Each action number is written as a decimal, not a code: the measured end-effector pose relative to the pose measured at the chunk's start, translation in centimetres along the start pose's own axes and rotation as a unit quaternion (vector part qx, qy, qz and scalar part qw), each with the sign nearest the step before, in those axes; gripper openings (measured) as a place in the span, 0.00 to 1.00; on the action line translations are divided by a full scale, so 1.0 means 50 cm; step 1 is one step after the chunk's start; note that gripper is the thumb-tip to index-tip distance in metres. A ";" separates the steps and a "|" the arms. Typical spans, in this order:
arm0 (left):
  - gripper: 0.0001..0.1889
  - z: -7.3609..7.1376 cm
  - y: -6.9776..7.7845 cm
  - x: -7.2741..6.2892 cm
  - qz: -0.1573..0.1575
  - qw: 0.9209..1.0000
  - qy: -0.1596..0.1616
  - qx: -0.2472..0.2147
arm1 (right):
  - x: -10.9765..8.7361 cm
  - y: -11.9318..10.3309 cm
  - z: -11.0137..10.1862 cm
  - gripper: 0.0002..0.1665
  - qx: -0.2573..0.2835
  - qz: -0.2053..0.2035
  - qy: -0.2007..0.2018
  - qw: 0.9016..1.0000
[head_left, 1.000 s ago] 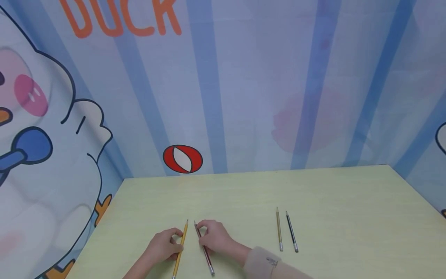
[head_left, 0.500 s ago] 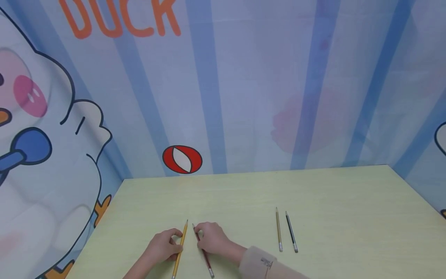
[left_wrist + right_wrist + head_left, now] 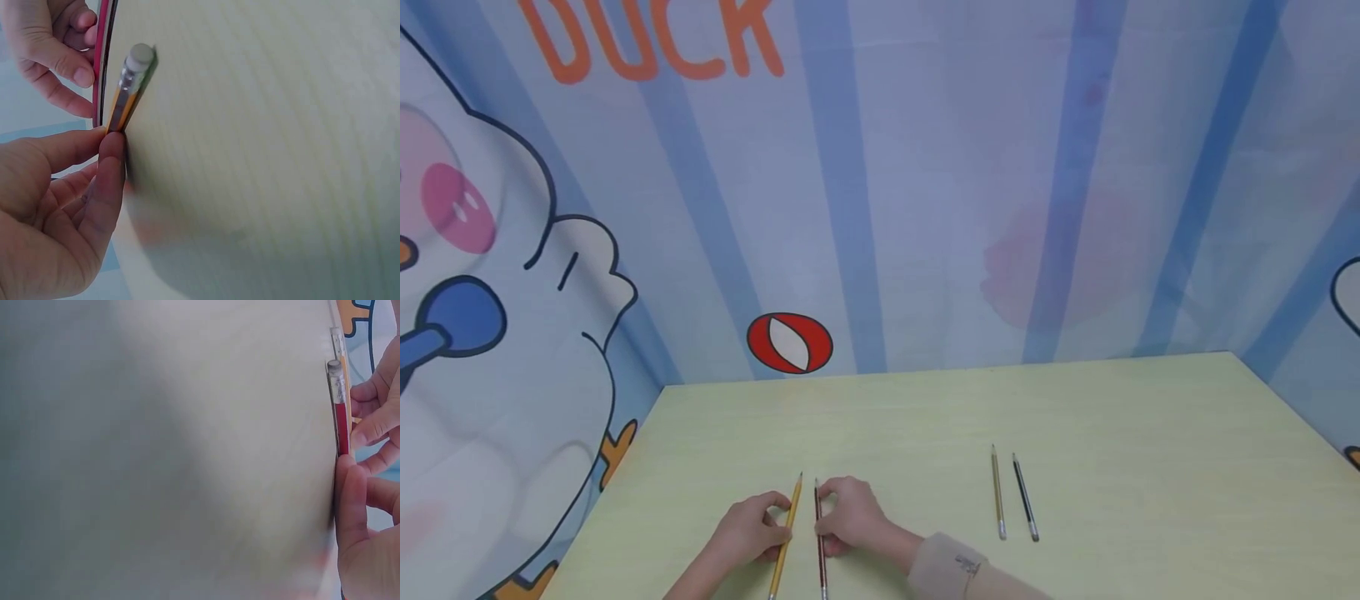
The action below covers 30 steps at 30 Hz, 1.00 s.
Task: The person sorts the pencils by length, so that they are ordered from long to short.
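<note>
In the head view, a yellow pencil (image 3: 786, 533) lies at the front left of the table, its point toward the wall. My left hand (image 3: 748, 527) pinches it from the left side; in the left wrist view its white eraser (image 3: 141, 55) sticks out past the thumb and finger. Just to the right, nearly parallel, is a dark red pencil (image 3: 821, 542). My right hand (image 3: 856, 515) pinches this one between thumb and fingers, and its eraser end (image 3: 335, 372) shows in the right wrist view. A narrow strip of table separates the two pencils.
Farther right on the pale table (image 3: 1135, 467) lie a gold-coloured pencil (image 3: 997, 492) and a black pencil (image 3: 1025, 498), side by side with points away. Behind the table hangs a striped cloth (image 3: 925, 208) with printed cartoon figures.
My right hand has turned the dark red pencil from a slant to almost straight, its eraser end swinging left toward the yellow pencil. My left hand has stayed in place.
</note>
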<state>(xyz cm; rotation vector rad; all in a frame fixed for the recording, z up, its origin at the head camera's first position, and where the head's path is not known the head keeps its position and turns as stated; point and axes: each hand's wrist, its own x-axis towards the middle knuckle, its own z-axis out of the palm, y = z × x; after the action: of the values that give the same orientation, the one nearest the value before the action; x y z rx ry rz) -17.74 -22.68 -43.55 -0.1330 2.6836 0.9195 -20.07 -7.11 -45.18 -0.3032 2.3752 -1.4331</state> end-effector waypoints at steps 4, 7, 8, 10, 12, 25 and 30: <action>0.16 0.000 -0.001 -0.002 0.008 1.000 0.004 -0.006 | 0.001 -0.003 0.017 0.22 0.031 0.021 0.024 0.999; 0.16 -0.002 -0.001 -0.003 0.008 1.000 0.004 -0.003 | 0.001 -0.006 0.028 0.21 0.048 0.033 0.035 0.998; 0.16 -0.002 0.000 -0.003 0.007 1.000 0.004 -0.002 | 0.001 -0.007 0.031 0.21 0.053 0.035 0.038 0.997; 0.16 -0.002 0.001 -0.003 0.002 1.000 0.002 -0.001 | 0.001 -0.009 0.038 0.22 0.061 0.036 0.043 0.997; 0.17 -0.002 0.001 -0.002 -0.003 1.000 0.000 0.000 | 0.000 -0.010 0.042 0.22 0.063 0.036 0.047 0.996; 0.18 0.005 -0.001 0.006 -0.014 1.000 -0.004 -0.013 | -0.004 -0.017 0.046 0.22 0.057 0.053 0.043 0.996; 0.19 0.006 0.001 0.005 -0.018 1.000 -0.005 -0.020 | -0.007 -0.018 0.044 0.22 0.057 0.052 0.040 0.996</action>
<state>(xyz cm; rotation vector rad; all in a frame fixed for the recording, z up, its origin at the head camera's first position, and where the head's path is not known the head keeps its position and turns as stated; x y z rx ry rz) -17.90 -22.47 -43.82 -0.1857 2.6464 0.9596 -18.87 -9.19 -45.29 -0.0932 2.3215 -1.5510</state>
